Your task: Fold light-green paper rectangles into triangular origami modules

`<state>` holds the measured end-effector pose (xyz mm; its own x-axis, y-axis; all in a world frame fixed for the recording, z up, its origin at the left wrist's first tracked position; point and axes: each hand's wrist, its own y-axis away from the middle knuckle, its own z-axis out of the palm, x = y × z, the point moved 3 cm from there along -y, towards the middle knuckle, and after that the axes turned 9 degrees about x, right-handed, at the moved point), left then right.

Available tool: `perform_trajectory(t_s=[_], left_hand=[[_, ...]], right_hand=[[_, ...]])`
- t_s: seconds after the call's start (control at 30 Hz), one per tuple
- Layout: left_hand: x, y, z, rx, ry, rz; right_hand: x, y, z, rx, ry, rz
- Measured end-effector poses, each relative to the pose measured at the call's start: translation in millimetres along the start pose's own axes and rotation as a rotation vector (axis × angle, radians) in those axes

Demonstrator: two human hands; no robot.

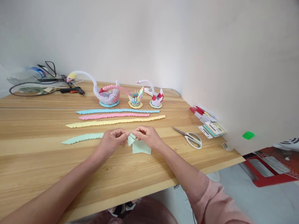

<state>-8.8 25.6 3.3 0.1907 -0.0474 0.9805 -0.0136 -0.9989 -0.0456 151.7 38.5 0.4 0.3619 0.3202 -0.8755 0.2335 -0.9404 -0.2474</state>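
Observation:
Between my left hand and my right hand is a small folded piece of light green paper. Both hands are closed, pinching it by its upper part with thumbs and fingertips. Below my right hand, a larger light green paper sheet lies on the wooden table; the hand hides its top. Just left of my left hand lies a green chain of folded paper, its right end hidden behind that hand. Yellow, pink and blue folded-paper chains stretch beyond my hands.
Three folded-paper swans stand at the back: a large white-necked one, a multicoloured one and a small red-and-white one. Scissors lie right, near paper packs. A glue gun with its cable lies at the back left.

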Motion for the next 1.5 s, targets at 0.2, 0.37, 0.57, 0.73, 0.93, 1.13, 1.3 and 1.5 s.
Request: perform_trajectory(t_s=[0.2,0.37,0.57,0.73,0.93,1.13,1.3,1.5], left_hand=[[-1,1,4.7,-0.127,-0.12,0.054],[-3,2,6.8,-0.182,-0.148,0.032],[-4,0,-2.0,-0.054,0.131,-0.07],[-5,2,-2.3,-0.064,0.206,-0.107],[-2,3,-1.3,-0.061,0.14,-0.091],[0,3,0.3,-0.071,0.112,-0.054],[0,3,1.3,-0.056,0.099,-0.048],[0,4,3.1,-0.042,0.13,-0.054]], right_hand=[[-11,1,-7,-0.004,0.264,-0.284],[-16,3,-8,0.058,0.272,-0.37],[-16,5,-9,0.176,-0.025,-0.142],[-17,3,-3,0.172,-0.087,-0.084],[-9,1,0,0.16,-0.15,0.009],[-7,2,0,0.156,-0.145,-0.007],[-10,2,0,0.177,-0.122,0.012],[-8,1,2,0.214,-0.222,0.064]])
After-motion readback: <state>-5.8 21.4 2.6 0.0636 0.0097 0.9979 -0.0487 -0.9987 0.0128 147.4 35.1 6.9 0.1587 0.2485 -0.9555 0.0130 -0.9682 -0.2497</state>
